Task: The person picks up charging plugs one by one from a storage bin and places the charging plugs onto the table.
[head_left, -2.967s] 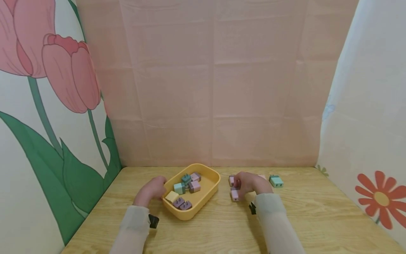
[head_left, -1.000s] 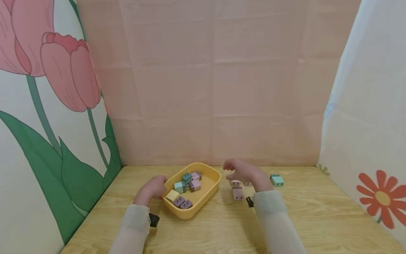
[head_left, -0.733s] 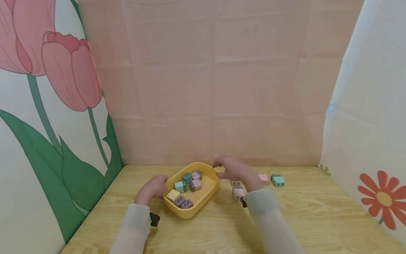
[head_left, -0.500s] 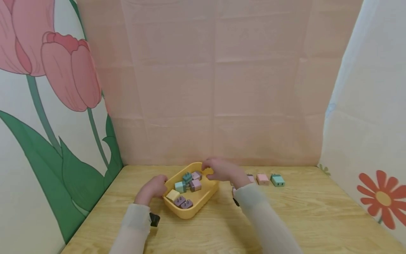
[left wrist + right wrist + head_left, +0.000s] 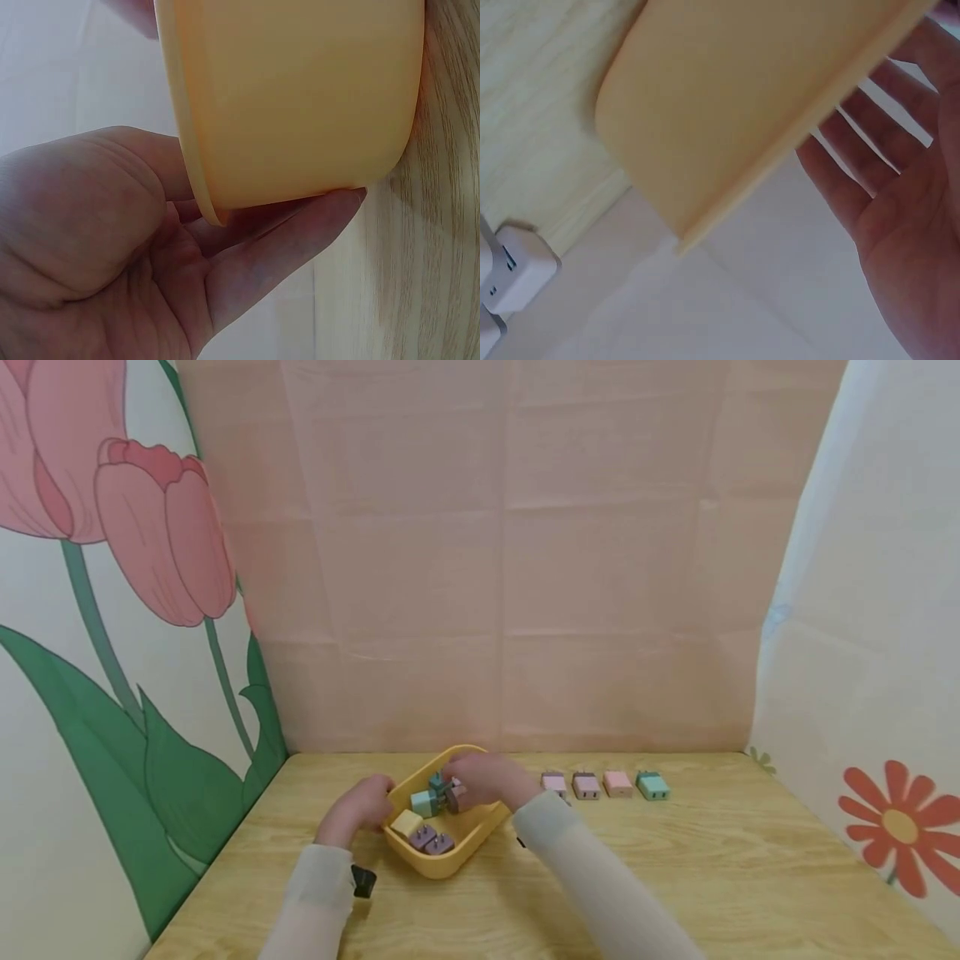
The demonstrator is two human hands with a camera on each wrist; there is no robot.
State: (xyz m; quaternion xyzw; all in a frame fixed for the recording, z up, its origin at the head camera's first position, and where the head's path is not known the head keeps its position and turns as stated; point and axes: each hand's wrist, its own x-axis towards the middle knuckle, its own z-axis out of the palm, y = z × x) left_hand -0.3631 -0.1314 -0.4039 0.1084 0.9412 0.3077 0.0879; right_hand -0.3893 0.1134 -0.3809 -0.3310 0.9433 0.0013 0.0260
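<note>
My left hand (image 5: 365, 806) grips the left end of a yellow plastic bin (image 5: 480, 837), its thumb and fingers round the rim (image 5: 191, 127) in the left wrist view. Inside lie several plug chargers: a mint one (image 5: 423, 803), a dark green one (image 5: 438, 783), a cream one (image 5: 407, 823) and two purple ones (image 5: 439, 844). My right hand (image 5: 487, 778) reaches over the far right rim, fingers down at a pink-and-purple charger (image 5: 453, 798). In the right wrist view its fingertips are hidden behind the bin wall; I cannot tell whether they pinch the charger.
Right of the bin, several chargers stand in a row on the wooden table (image 5: 720, 860): two pink-and-purple ones (image 5: 586, 786), a pink one (image 5: 618, 784) and a mint one (image 5: 653, 786). The right sleeve (image 5: 600, 881) crosses in front of the row's left end. A pink cloth (image 5: 495, 568) hangs behind.
My right hand has left the pink-and-purple chargers on the table and moved left, then down into the bin. The left hand and the bin have stayed in place.
</note>
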